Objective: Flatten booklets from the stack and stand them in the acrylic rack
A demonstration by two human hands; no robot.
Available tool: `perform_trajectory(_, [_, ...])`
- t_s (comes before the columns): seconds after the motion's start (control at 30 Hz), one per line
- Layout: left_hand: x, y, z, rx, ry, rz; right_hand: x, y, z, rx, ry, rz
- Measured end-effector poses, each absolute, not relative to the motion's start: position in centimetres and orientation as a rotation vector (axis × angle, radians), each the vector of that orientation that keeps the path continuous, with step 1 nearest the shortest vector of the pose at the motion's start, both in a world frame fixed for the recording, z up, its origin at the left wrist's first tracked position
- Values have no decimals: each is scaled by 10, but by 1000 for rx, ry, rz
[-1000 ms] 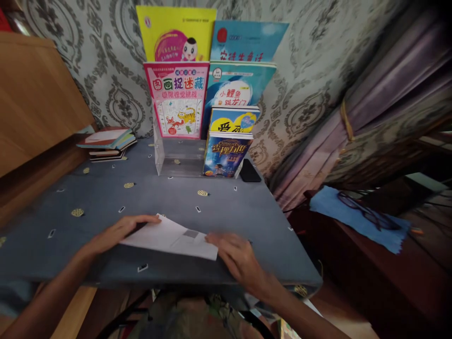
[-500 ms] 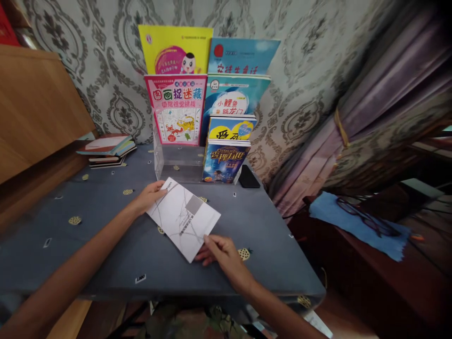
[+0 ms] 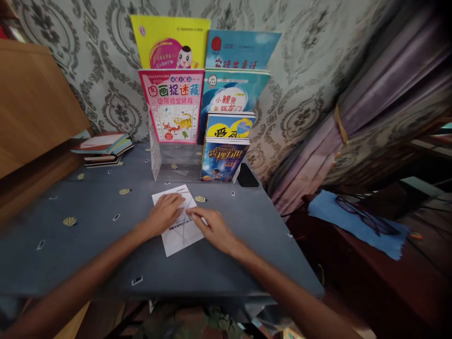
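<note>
A thin white booklet with grey line art lies flat on the blue-grey tablecloth, in front of a clear acrylic book stand. My left hand rests palm down on the booklet's upper half, fingers stretched toward its far edge. My right hand lies across its right side, index finger pointing left over the cover. Both hands press flat; neither grips anything. The stand holds several children's books, among them a pink one and a dark blue one.
A short stack of books sits at the table's far left, against a wooden panel. A black phone lies right of the stand. Curtains hang at right, above a lower surface with a blue cloth and glasses.
The booklet was lifted off the near table edge, carried forward tilted between both hands, and now lies flat nearer the stand with both hands resting on top.
</note>
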State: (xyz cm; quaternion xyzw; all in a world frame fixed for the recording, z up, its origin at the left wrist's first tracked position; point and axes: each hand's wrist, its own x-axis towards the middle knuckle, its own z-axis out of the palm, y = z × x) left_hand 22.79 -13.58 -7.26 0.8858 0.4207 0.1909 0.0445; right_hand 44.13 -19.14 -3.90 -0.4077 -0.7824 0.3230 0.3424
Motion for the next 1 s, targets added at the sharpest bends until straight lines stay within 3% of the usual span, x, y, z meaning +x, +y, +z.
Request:
perform_trajectory(0.2, [220,-169,-103,2683,1625,398,404,-124,-77,-939,-2331,547])
perform_trajectory(0.37, [201,-151,-102,2737,1507,338,382,-114,-95,-1107,-2437,441])
perform_trajectory(0.63, [189,-123,-85,2804,1238,328,376,-123,-85,-1275,-2431,331])
perform_trajectory(1.0, [184,-124,-89,2824,1480,345,397,-108,-82,-1430,-2384,201])
